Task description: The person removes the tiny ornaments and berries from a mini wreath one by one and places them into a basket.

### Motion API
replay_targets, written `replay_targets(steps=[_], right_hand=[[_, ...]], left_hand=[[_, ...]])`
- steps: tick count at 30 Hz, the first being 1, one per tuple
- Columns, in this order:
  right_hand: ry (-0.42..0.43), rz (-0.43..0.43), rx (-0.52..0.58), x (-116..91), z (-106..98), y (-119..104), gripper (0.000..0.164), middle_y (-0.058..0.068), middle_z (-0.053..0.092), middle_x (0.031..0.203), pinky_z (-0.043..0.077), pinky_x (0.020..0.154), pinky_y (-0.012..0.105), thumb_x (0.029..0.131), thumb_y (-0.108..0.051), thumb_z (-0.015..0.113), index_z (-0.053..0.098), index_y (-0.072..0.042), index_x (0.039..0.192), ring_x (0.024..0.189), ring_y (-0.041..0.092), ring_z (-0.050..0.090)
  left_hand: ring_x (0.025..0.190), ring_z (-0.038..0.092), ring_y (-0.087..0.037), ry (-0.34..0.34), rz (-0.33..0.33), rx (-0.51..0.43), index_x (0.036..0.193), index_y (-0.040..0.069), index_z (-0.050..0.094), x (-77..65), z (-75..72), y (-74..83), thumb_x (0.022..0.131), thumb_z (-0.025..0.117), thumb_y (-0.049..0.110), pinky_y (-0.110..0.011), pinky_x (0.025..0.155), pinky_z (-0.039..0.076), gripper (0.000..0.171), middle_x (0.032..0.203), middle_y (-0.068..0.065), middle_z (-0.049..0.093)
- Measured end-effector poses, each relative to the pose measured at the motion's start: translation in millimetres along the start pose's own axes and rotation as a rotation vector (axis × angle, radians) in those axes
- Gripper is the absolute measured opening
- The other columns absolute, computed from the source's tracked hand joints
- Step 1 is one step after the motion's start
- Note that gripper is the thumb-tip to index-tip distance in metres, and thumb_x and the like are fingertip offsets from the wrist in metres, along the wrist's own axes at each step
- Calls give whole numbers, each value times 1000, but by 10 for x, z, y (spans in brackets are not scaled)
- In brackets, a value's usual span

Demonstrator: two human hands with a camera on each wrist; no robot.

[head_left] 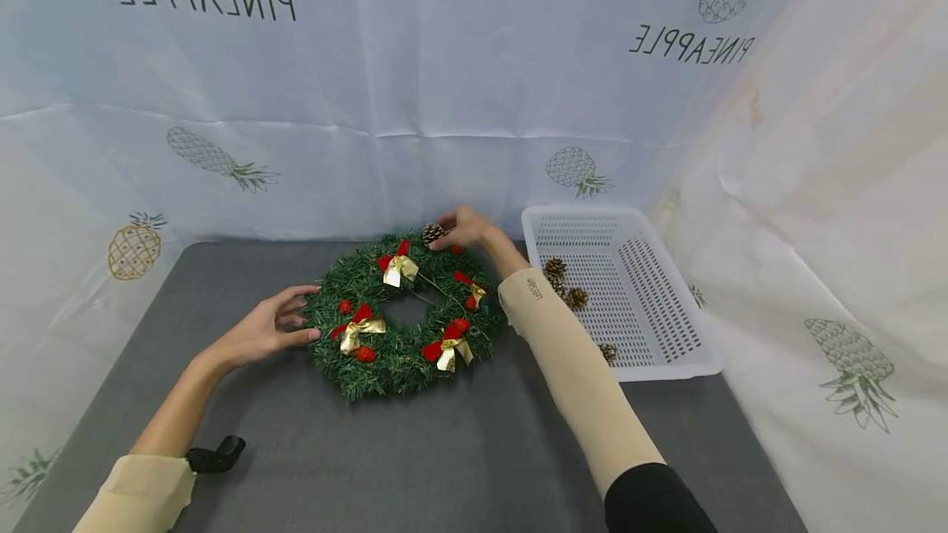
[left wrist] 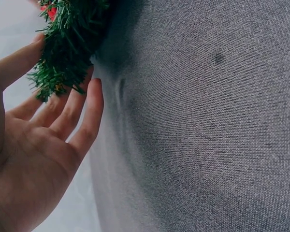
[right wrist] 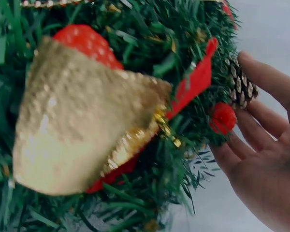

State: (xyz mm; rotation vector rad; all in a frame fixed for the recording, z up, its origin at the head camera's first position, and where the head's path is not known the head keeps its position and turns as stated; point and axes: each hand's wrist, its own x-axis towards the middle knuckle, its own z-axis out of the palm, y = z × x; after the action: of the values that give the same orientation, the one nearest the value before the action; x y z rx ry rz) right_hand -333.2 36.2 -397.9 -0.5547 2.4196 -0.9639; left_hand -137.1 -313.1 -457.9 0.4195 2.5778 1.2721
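Note:
A green Christmas wreath (head_left: pixel 385 378) with red-and-gold bows and red berries lies on the grey table. At its left outer edge, my left hand (head_left: pixel 262 329) holds the greenery between thumb and fingers; in the left wrist view the fingers (left wrist: pixel 89 113) reach behind the sprigs. My right hand (head_left: pixel 467 229) is at the wreath's far edge and pinches a small pine cone (head_left: pixel 433 234) with pale-tipped scales. The right wrist view has this pine cone (right wrist: pixel 242 84) against the greenery, beside a red berry (right wrist: pixel 223 118). A gold bow (right wrist: pixel 82 121) fills much of that view.
To the right of the wreath stands a white perforated plastic basket (head_left: pixel 625 270), with several pine cones (head_left: pixel 576 298) along its left side. A white curtain (head_left: pixel 459 56) printed with pineapples hangs behind the table. A black wrist camera (head_left: pixel 216 455) sits on my left wrist.

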Motion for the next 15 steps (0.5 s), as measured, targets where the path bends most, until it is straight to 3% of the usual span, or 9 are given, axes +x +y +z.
replay_targets(steps=[15], right_hand=[[36, -63, 83, -27, -20, -9, 48, 13, 56, 136, 47, 108, 39, 84, -10, 75, 59, -5, 129, 129, 29, 52]], left_hand=[[122, 53, -48, 2, -14, 6, 151, 16, 30, -13, -1, 18, 90, 69, 34, -53, 86, 55, 74, 153, -26, 33]])
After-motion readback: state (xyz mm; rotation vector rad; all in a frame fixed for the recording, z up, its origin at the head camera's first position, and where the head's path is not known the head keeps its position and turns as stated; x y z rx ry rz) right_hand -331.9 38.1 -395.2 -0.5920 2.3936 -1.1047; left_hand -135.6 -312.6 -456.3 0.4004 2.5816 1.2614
